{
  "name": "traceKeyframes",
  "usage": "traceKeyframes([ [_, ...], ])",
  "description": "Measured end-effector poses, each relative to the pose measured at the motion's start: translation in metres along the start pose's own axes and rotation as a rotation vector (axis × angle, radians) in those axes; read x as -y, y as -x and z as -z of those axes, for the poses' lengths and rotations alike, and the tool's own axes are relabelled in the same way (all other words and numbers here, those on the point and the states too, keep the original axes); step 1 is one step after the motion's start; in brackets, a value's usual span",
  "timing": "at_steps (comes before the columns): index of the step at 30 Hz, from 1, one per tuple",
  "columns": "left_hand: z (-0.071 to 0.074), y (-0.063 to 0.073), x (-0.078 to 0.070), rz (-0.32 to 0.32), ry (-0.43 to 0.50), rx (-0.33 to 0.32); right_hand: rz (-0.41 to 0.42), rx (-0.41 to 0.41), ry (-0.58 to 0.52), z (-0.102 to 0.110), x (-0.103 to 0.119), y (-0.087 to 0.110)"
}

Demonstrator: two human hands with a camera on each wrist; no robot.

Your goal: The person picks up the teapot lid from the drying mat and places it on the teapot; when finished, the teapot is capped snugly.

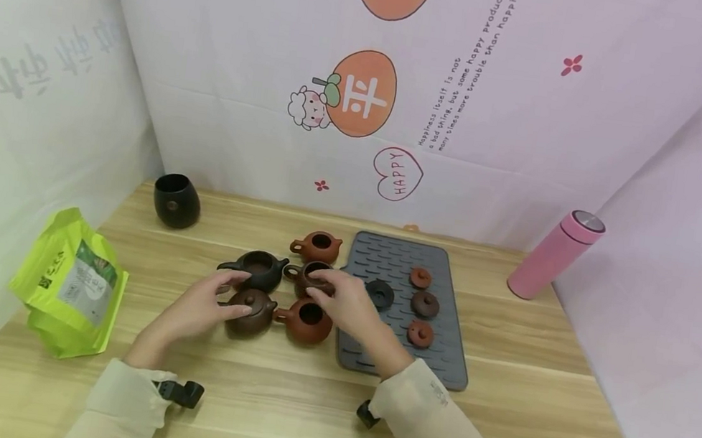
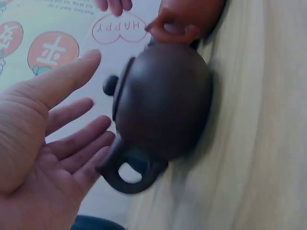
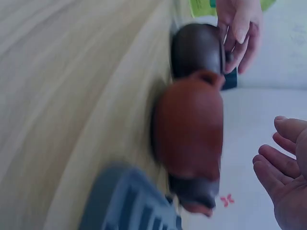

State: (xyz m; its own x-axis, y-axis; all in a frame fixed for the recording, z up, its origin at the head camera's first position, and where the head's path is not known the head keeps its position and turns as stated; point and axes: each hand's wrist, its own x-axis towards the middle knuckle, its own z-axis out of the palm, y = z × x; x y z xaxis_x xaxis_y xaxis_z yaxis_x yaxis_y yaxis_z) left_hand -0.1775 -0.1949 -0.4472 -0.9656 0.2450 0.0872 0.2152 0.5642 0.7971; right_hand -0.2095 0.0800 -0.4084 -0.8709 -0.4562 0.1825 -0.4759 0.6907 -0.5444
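My left hand [image 1: 198, 308] hovers with fingers spread around the near-left dark brown teapot [image 1: 256, 322], the one wearing its lid [image 1: 251, 297]. In the left wrist view, the palm and fingers stand loose beside that teapot's knob and handle [image 2: 132, 187]. My right hand [image 1: 350, 304], loosely bent and holding nothing, reaches over the open brown teapot [image 1: 300, 287], partly hiding it. Nearest me on that side is an open reddish clay teapot [image 1: 306, 328]. Behind the left hand sits an open black teapot [image 1: 269, 278], and farther back a small red teapot [image 1: 326, 255].
A grey ribbed mat [image 1: 387, 246] on the right bears several lids, including a black lid [image 1: 380, 293] and a brown lid [image 1: 425, 305]. A pink flask [image 1: 544, 263] stands far right. Left are a green pouch [image 1: 51, 279] and a black cup [image 1: 177, 206]. Printed cloth [image 1: 238, 127] walls the table.
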Motion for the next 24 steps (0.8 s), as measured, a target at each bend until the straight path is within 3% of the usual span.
traceKeyframes([
  [5, -0.006, -0.008, -0.017, -0.090, 0.029, -0.018, -0.036, -0.075, -0.005, 0.016, -0.018, 0.012],
  [12, -0.025, -0.022, -0.037, -0.134, 0.027, 0.046, -0.082, -0.134, 0.002, 0.036, -0.045, 0.028],
  [15, -0.035, -0.028, -0.042, -0.156, -0.018, 0.073, -0.119, -0.149, -0.003, 0.043, -0.057, 0.037],
  [24, -0.061, -0.032, -0.056, -0.099, -0.078, 0.127, -0.155, -0.217, 0.049, 0.056, -0.092, 0.061],
])
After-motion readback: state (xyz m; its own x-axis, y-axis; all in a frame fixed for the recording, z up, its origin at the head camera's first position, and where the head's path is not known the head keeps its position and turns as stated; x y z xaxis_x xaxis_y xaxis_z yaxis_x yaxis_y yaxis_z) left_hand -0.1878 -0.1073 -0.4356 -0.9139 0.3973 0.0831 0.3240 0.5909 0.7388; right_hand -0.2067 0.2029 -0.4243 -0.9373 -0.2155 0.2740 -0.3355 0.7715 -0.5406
